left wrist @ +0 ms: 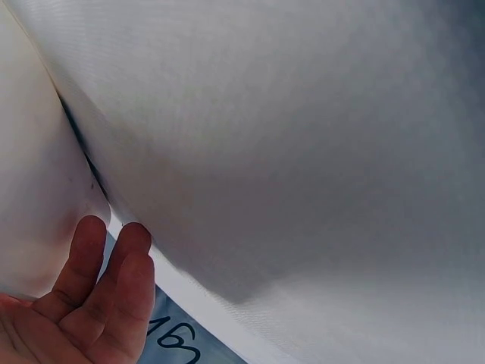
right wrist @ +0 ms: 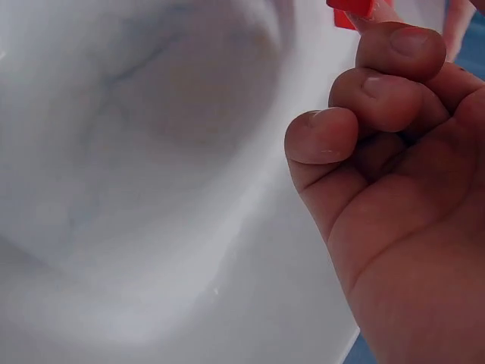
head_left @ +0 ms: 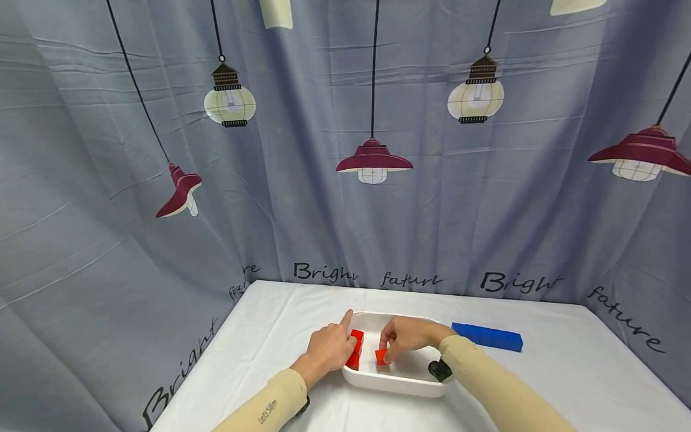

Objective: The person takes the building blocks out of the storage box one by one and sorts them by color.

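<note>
One red block point(head_left: 380, 357), pinched by the right hand point(head_left: 408, 333) inside the white tray point(head_left: 399, 385), looks light, rigid, best gripped by opposite faces; left of it, the left hand point(head_left: 329, 345) rests loose-fingered.

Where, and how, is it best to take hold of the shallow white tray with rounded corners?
I would grip the shallow white tray with rounded corners by its left and right end walls, coming from both sides, one hand each. The raised walls give the fingers an edge, and the left hand is at the left end. Since the top is open, I would keep it level.
</note>
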Demonstrator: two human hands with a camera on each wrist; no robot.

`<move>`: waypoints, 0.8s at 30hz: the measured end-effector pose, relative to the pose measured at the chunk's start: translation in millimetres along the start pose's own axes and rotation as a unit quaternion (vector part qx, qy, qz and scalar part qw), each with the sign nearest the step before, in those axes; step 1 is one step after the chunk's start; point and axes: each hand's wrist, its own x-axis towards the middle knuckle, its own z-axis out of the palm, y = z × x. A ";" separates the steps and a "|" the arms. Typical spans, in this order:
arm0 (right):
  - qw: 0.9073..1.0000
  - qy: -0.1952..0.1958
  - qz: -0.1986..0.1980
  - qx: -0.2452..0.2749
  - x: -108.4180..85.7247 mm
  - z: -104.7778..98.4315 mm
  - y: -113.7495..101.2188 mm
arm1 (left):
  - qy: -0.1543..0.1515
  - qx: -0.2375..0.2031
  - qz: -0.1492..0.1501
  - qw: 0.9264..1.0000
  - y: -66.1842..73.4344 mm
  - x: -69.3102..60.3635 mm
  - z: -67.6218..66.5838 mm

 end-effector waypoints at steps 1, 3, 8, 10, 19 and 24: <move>1.000 0.000 0.000 0.000 -0.9 -1.6 -0.4 | 0.000 0.001 -0.001 1.000 -0.3 0.0 -0.1; 1.000 0.000 0.001 0.001 -3.1 -4.9 -1.1 | -0.001 0.001 -0.003 1.000 -0.2 -0.1 -0.3; 1.000 0.006 -0.009 -0.002 -9.2 -11.5 -2.2 | -0.004 0.001 -0.009 1.000 0.5 -0.6 0.3; 1.000 0.008 -0.011 -0.003 -11.9 -13.5 -2.7 | -0.004 0.003 -0.010 1.000 0.4 -0.9 1.2; 1.000 0.020 0.000 -0.018 -29.5 -28.7 -3.7 | -0.006 -0.004 -0.008 1.000 -0.2 0.3 2.0; 0.999 0.031 0.007 -0.023 -40.8 -37.5 -2.3 | -0.007 -0.006 -0.010 1.000 0.3 -0.6 0.0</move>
